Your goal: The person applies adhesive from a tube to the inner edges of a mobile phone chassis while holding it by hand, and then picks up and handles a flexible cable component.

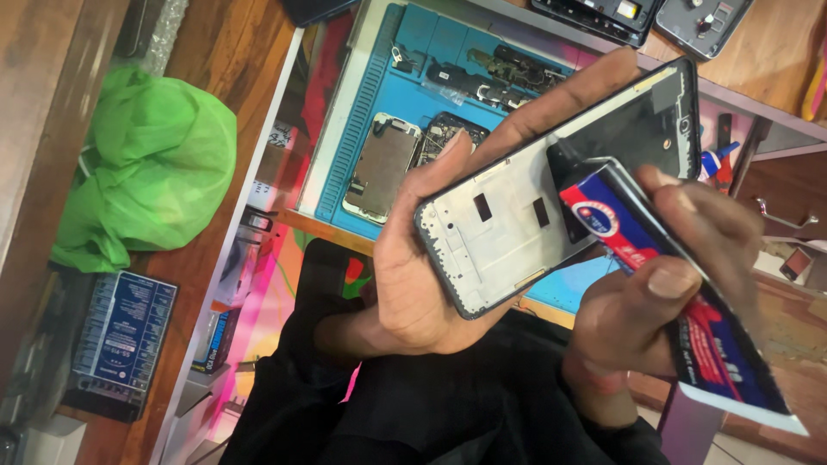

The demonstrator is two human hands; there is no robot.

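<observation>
Over the person's lap, the left hand [413, 267] is clamped around a bare phone frame [551, 189], its stripped inner side up, while the right hand [663, 293] squeezes a red-and-blue glue tube [689, 310] whose black nozzle touches the frame near its middle. At twelve o'clock, removed boards and small parts lie on a blue work mat [431, 43], so stripping looks done. I can see no glue line laid yet, and gluing and refitting appear to remain.
</observation>
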